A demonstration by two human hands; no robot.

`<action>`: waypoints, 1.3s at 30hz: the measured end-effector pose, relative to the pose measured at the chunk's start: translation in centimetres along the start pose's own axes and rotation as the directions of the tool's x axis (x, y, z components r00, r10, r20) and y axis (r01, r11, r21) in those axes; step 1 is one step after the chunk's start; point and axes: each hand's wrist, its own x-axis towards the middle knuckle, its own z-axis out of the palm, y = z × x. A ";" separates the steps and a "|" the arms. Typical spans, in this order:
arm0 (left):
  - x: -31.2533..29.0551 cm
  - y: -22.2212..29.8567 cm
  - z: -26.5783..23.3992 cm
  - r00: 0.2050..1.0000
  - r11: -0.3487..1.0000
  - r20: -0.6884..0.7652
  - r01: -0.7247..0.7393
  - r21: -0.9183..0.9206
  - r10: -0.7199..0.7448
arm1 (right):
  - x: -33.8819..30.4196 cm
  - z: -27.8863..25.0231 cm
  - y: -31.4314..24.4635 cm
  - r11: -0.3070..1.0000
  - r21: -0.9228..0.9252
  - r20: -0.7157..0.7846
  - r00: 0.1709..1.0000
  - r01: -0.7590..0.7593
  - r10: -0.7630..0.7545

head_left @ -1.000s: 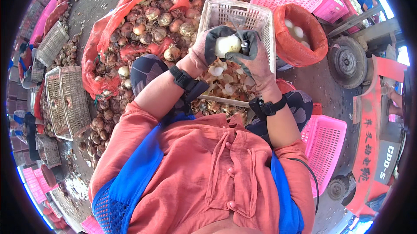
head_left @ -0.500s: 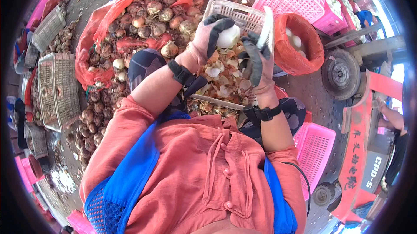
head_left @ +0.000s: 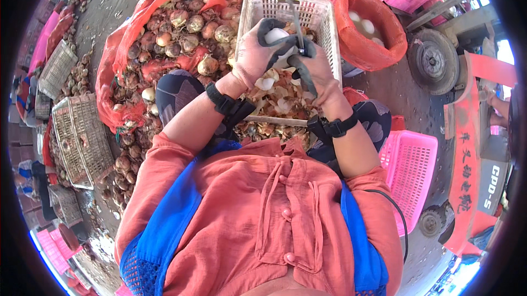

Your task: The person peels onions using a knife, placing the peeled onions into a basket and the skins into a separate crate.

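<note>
My left hand (head_left: 253, 57), in a pink and dark grey glove, is closed around a peeled white onion (head_left: 275, 35). Close beside it, my gloved right hand (head_left: 317, 72) grips a knife (head_left: 297, 23), its blade pointing away from me. The blade is next to the onion; whether they touch I cannot tell. Both hands are above a pale plastic crate (head_left: 330, 28) holding papery onion skins (head_left: 281, 97). Part of the onion is hidden by my fingers.
Left of the crate, unpeeled onions (head_left: 178, 18) spill from a red mesh sack (head_left: 118, 49). An orange-red mesh-lined container (head_left: 379, 57) with peeled onions stands at the right. Pink crates (head_left: 413, 175), a beige crate (head_left: 82, 137) and a wheel (head_left: 433, 61) lie farther out.
My right hand has moved in toward the left one, and the knife has swung from the crate's right side to beside the onion. The left hand keeps hold of the onion.
</note>
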 end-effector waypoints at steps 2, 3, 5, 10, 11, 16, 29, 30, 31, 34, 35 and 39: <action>-0.2 1.5 0.4 0.999 0.993 0.017 0.038 -0.108 -0.037 | -0.1 0.0 1.6 0.955 0.289 0.052 0.997 -0.062 0.049; -0.4 2.6 0.7 0.999 0.992 0.009 0.046 -0.121 -0.045 | -0.1 0.1 2.0 0.829 0.543 0.132 0.989 -0.134 0.073; 0.4 3.0 -0.5 0.962 0.849 0.071 0.265 -0.457 -0.262 | 0.2 0.9 3.1 0.934 0.313 0.068 0.985 -0.170 0.157; 3.9 -3.7 -5.0 0.804 0.288 0.563 0.595 -0.750 -0.192 | 0.9 -3.8 7.7 0.809 -0.568 -0.258 0.966 -0.153 0.001; 3.3 -3.4 -6.1 0.848 0.300 0.422 0.514 -0.803 -0.321 | 0.5 -2.3 3.2 0.798 -0.503 -0.240 0.940 -0.332 0.241; 2.5 -0.9 -3.8 0.874 0.512 0.112 0.375 -0.773 -0.473 | -1.1 -0.5 -0.8 0.910 0.315 -0.031 0.955 -0.270 0.294; 3.0 2.9 -6.3 0.965 0.939 -0.028 -0.260 -0.226 0.260 | 3.4 -14.2 -1.5 0.557 0.828 0.067 0.998 -0.066 0.018; 3.5 3.6 -7.8 0.955 0.922 -0.057 -0.296 -0.249 0.291 | 3.5 -17.1 -2.0 0.617 0.787 -0.043 0.997 -0.009 0.069; 4.3 4.0 -9.9 0.975 0.858 -0.116 -0.224 -0.462 0.192 | 3.2 -18.3 -2.2 0.626 0.775 0.050 0.996 -0.084 0.071; 2.4 7.5 -14.4 0.968 0.857 -0.201 -0.226 -0.463 0.147 | 2.1 -14.9 -0.3 0.794 0.603 -0.351 0.919 0.073 0.181; 1.3 8.1 -16.2 0.970 0.808 -0.235 -0.182 -0.560 0.056 | 1.2 -11.9 -1.8 0.687 0.703 -0.072 0.942 -0.185 0.327; -1.1 -0.9 -28.7 0.885 0.888 -0.460 -0.149 -0.436 -0.077 | 0.4 -7.0 1.7 0.762 0.482 0.088 0.889 -0.433 0.449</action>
